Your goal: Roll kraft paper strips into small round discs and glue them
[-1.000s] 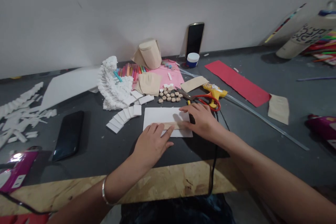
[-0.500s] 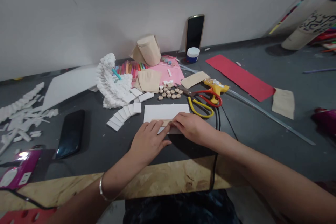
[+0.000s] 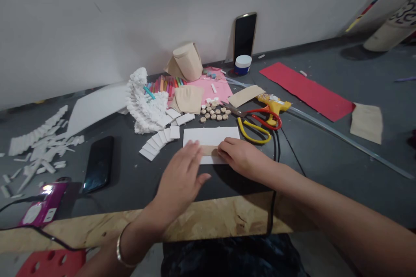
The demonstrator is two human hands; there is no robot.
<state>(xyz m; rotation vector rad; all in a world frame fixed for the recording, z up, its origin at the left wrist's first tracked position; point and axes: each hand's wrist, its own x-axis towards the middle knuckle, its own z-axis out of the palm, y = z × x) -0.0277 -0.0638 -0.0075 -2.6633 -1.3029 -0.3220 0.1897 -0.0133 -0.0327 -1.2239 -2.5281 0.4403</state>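
A white rectangular board (image 3: 211,134) lies flat near the table's front edge. Across it runs a narrow beige strip (image 3: 209,150) of cloth or paper. My left hand (image 3: 182,171) rests flat over the strip's left part, its fingers stretched out and the thumb apart. My right hand (image 3: 243,156) has its fingers curled together at the strip's right end, which they hide. Just beyond the board are several small beige round pieces (image 3: 216,114). Scissors (image 3: 255,123) with red and yellow handles lie to the right, against a yellow glue gun (image 3: 274,104).
Overlapping white squares (image 3: 159,140) and a black phone (image 3: 99,162) lie to the left. Behind stand a crumpled white piece (image 3: 143,112), a beige roll (image 3: 188,61) and a blue jar (image 3: 242,66). A red strip (image 3: 307,91) and a cable (image 3: 277,173) are on the right.
My left hand has slid or lifted slightly, with its fingers straighter. My right hand has moved a little right along the strip, so more of it shows between the hands. The view has shifted slightly.
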